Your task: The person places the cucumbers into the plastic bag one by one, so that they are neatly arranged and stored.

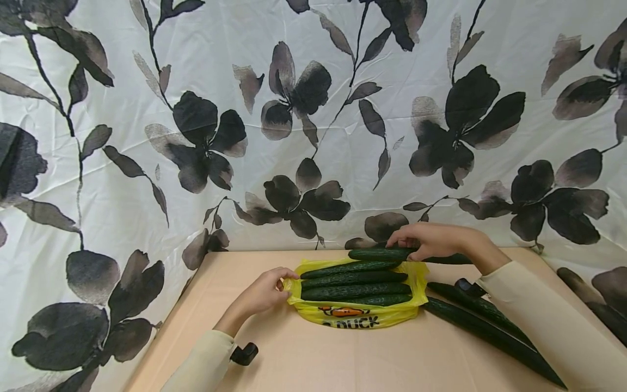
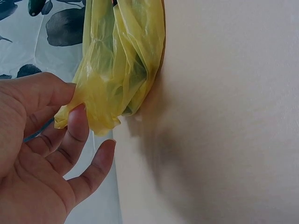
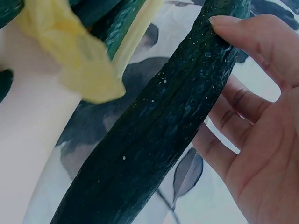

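A yellow plastic bag (image 1: 362, 316) with a printed duck logo lies on the table, its mouth spread upward. Several dark green cucumbers (image 1: 355, 279) lie side by side in it. My left hand (image 1: 266, 291) pinches the bag's left end between thumb and fingers; the left wrist view shows the gathered yellow plastic (image 2: 100, 107) there. At the bag's far edge, my right hand (image 1: 436, 240) grips another cucumber (image 1: 379, 254) lengthwise. In the right wrist view thumb and fingers hold this bumpy cucumber (image 3: 154, 116), with the bag's loose end beside it.
Two more long cucumbers (image 1: 490, 326) lie on the table to the right of the bag, partly under my right forearm. The table (image 1: 313, 359) is pale peach. A white cloth (image 1: 372, 158) with dark flowers hangs behind it.
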The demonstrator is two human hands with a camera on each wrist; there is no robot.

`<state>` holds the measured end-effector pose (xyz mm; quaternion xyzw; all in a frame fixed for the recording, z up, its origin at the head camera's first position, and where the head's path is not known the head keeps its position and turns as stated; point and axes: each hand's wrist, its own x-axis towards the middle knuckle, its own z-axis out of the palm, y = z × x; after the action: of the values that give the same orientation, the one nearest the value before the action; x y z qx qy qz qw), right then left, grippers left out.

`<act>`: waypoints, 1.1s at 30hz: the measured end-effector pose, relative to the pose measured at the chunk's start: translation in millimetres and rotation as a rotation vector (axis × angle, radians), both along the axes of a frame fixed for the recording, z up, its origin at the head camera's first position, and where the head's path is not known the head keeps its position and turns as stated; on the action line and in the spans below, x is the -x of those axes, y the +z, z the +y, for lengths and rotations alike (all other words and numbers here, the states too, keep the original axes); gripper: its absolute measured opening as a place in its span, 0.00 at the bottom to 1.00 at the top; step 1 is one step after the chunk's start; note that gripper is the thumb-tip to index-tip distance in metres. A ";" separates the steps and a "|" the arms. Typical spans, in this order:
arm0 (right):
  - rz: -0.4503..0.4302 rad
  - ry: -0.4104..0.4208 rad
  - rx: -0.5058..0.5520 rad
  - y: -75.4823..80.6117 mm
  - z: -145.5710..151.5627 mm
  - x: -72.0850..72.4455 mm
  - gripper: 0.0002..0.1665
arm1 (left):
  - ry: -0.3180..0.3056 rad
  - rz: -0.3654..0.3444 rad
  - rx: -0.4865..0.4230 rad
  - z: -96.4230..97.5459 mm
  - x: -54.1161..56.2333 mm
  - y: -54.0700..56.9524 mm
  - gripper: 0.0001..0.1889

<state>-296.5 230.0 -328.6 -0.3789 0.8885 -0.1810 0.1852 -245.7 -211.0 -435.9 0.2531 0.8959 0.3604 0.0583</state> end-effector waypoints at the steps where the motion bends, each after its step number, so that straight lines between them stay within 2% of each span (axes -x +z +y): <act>1: -0.003 0.005 -0.006 0.5 -4.1 0.7 0.28 | -0.001 0.000 0.000 0.1 -0.2 0.2 0.20; 11: 0.001 0.067 -0.065 -2.3 -43.7 9.1 0.28 | -0.007 -0.006 0.006 -0.2 -2.5 1.2 0.20; 33: -0.042 0.173 -0.049 -7.6 -109.4 22.5 0.28 | -0.019 -0.013 0.010 -0.3 -0.5 2.5 0.19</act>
<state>-319.0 120.6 -336.2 -0.4459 0.8524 -0.1506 0.2279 -245.2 -211.3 -433.4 0.2588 0.8948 0.3571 0.0690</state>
